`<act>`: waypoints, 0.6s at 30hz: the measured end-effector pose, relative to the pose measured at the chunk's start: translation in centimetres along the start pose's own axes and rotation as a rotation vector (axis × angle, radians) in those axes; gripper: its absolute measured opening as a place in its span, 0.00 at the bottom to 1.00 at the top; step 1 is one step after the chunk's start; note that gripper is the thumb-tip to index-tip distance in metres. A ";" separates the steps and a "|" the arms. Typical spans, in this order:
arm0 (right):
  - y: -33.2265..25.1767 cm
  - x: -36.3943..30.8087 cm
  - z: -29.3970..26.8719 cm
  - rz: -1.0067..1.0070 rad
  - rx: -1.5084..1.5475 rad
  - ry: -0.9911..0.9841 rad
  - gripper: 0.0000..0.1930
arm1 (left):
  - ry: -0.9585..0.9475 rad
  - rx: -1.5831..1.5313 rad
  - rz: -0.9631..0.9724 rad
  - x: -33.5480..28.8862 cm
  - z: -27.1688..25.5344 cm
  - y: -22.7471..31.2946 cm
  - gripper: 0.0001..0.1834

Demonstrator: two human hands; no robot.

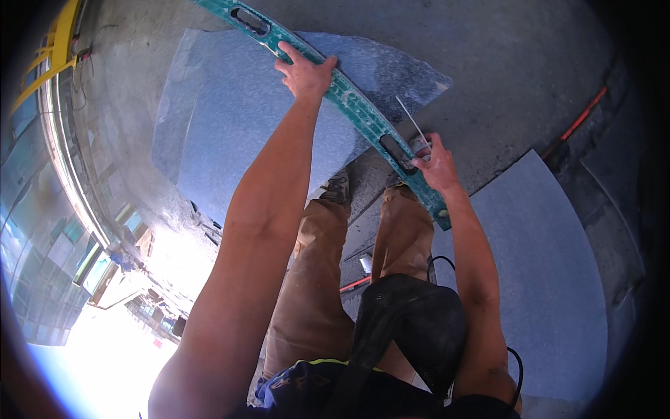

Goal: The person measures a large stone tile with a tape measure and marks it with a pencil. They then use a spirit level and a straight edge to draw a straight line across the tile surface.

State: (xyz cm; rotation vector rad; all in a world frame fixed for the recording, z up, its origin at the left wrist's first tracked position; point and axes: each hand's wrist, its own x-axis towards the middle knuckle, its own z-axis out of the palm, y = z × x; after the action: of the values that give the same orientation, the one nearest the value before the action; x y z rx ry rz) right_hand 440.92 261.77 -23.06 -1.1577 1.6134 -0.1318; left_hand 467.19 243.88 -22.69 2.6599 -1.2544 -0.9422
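Note:
A long green spirit level, dusted with white, lies slantwise over a grey stone slab. My left hand grips the level across its upper part, with thumb and fingers on opposite edges. Near the level's lower end, my right hand is closed around a thin pale rod that sticks up toward the slab; whether it is a pencil I cannot tell. The right thumb rests at the level's edge, close to its oblong hand slot. My right fingertips are partly hidden.
Another grey slab lies to my right. A red strip runs along the floor at far right. Yellow metal framing stands at upper left. My boots are at the slab's near edge. A black pouch hangs before me.

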 end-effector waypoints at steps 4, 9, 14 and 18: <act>-0.1 0.1 -0.1 -0.022 -0.011 -0.014 0.25 | -0.094 -0.002 0.065 0.5 -0.6 -1.1 0.66; -1.4 0.0 -0.4 -0.186 -0.154 0.132 0.19 | -0.263 -0.006 0.075 1.7 -1.7 -1.8 0.68; -5.4 0.5 0.0 -0.282 -0.442 0.148 0.10 | -0.316 0.083 0.111 2.0 -2.5 -2.5 0.70; -9.0 2.3 1.2 -0.210 -0.575 -0.032 0.06 | -0.261 0.159 0.153 1.7 -2.7 -2.7 0.70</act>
State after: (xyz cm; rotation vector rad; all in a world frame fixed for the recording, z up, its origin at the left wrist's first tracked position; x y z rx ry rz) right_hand 447.40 256.00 -19.67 -1.7583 1.5403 0.2316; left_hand 471.31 243.92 -22.10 2.5687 -1.6248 -1.2458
